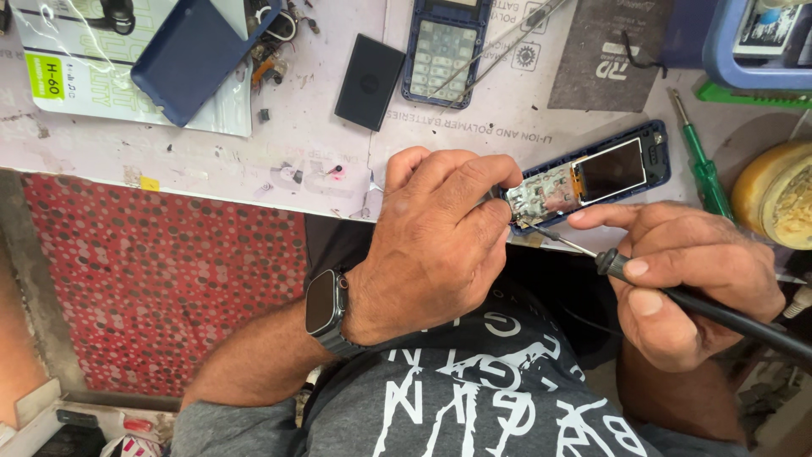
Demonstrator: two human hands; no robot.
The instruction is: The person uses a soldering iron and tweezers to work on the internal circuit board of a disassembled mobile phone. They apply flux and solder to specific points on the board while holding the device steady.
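Right at the near edge of the tabletop, the opened blue phone lies partly overhanging the person's lap; bare tabletop stretches toward the near left corner, while the right side is crowded by a green screwdriver and a yellow tin; farther back sit a black battery, a second blue keypad phone and a dark blue back cover. The left hand has its grip clamped on the phone's left end, hiding that end; the right hand has its grip closed around a black soldering iron, whose cord runs off the right frame edge; its tip meets the exposed silvery board beside the dark screen.
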